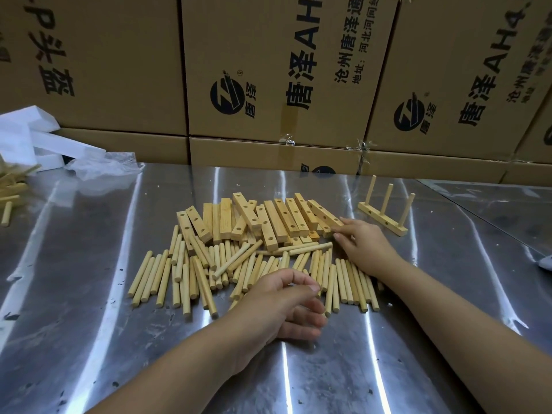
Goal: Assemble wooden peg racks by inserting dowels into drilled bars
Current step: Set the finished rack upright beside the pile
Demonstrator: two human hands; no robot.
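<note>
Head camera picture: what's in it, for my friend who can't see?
Two bare hands work over a pile of wooden sticks and drilled bars on a metal table: the right hand touches a bar, the left hand curls beside the sticks. A finished rack with three upright pegs stands at the right, cardboard boxes behind.

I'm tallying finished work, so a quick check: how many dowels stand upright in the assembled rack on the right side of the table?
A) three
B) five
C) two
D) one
A: the assembled rack carries three upright dowels set along its drilled bar.
</note>
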